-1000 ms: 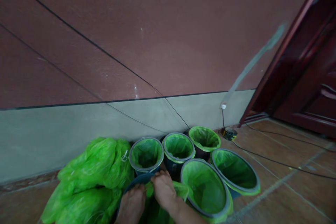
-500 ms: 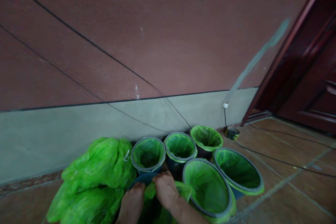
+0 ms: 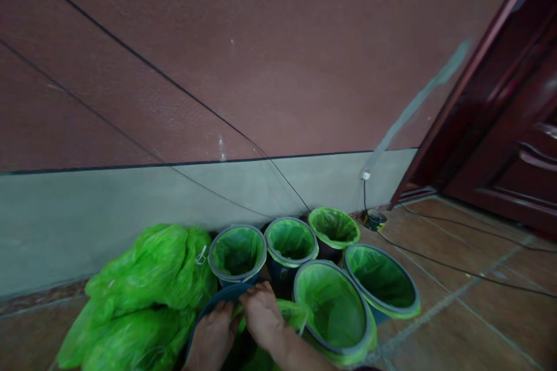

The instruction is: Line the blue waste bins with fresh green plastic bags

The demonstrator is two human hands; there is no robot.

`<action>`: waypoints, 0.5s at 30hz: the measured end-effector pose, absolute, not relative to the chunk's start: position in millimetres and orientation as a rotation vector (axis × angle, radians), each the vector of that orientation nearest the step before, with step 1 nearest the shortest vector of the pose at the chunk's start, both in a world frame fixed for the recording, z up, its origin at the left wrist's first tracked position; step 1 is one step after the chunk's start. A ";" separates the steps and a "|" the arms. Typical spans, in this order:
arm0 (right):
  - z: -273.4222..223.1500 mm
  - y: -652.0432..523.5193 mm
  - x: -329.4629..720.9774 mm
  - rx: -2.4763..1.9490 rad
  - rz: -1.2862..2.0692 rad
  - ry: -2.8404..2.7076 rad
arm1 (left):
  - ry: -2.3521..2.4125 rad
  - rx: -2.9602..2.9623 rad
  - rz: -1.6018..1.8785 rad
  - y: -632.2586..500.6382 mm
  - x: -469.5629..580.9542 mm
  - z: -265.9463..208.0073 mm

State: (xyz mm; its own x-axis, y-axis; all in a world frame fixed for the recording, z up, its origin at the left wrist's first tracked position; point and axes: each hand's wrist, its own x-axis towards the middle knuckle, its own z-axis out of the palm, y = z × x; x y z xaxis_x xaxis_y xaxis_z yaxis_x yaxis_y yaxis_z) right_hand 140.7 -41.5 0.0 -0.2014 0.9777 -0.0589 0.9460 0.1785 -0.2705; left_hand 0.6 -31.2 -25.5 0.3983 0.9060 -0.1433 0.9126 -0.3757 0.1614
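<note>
At the bottom centre stands a blue bin point(image 3: 224, 295), its far rim showing and its near part cut off by the frame. My right hand point(image 3: 263, 316) is closed on the edge of a green plastic bag point(image 3: 296, 313) at that rim. Beside it, my left hand point(image 3: 214, 330) is closed with its fingers curled at the same rim, gripping the bag's edge. The bag hangs partly inside the bin and spreads out to the right of my right wrist. My forearms hide the bin's near side.
Several bins lined with green bags stand around, such as one bin point(image 3: 333, 307) at the right with a grey ring. A pile of green bags point(image 3: 148, 290) lies at the left. A wall, black cables point(image 3: 439, 261), a small tin point(image 3: 375, 220) and a dark red door point(image 3: 513, 145) surround them.
The view has shifted slightly, so bins and bags appear further left. My left hand has moved a little left along the rim, and more of the blue rim shows.
</note>
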 end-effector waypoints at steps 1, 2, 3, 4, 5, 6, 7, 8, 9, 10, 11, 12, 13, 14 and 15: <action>0.3 -41.5 141.3 -1.895 0.375 -2.305 | 1.617 2.444 -0.052 -31.7 0.8 -25.5; 0.6 -41.7 141.8 -1.889 0.373 -2.295 | 1.619 2.446 -0.059 -32.3 0.9 -25.0; 1.0 -42.1 142.2 -1.879 0.368 -2.285 | 1.624 2.448 -0.064 -32.8 0.9 -24.0; 1.6 -42.7 142.4 -1.869 0.366 -2.282 | 1.628 2.450 -0.066 -33.2 0.8 -22.8; 2.4 -43.6 142.6 -1.868 0.370 -2.286 | 1.629 2.455 -0.065 -33.4 0.5 -21.4; 3.4 -44.5 142.7 -1.869 0.373 -2.291 | 1.632 2.461 -0.060 -33.6 0.1 -20.1; 4.5 -45.5 142.7 -1.873 0.372 -2.293 | 1.629 2.470 -0.053 -33.7 -0.4 -19.0; 5.7 -46.5 142.7 -1.875 0.366 -2.291 | 1.627 2.478 -0.049 -33.7 -1.0 -18.2; 6.7 -47.3 142.5 -1.873 0.358 -2.284 | 1.623 2.489 -0.044 -33.8 -1.6 -17.7; 7.5 -47.9 142.3 -1.864 0.347 -2.276 | 1.623 2.498 -0.048 -33.9 -2.0 -17.5; 8.2 -48.3 142.0 -1.858 0.341 -2.277 | 1.627 2.501 -0.059 -33.9 -2.1 -17.5; 8.8 -48.4 141.6 -1.854 0.342 -2.291 | 1.632 2.502 -0.072 -34.0 -2.1 -17.6; 9.4 -48.2 141.1 -1.858 0.357 -2.321 | 1.634 2.502 -0.084 -34.0 -1.7 -17.6; 10.0 -47.8 140.6 -1.862 0.373 -2.351 | 1.642 2.497 -0.099 -33.9 -1.2 -17.5; 10.9 -47.4 140.2 -1.870 0.387 -2.375 | 1.653 2.489 -0.116 -33.9 -0.6 -17.1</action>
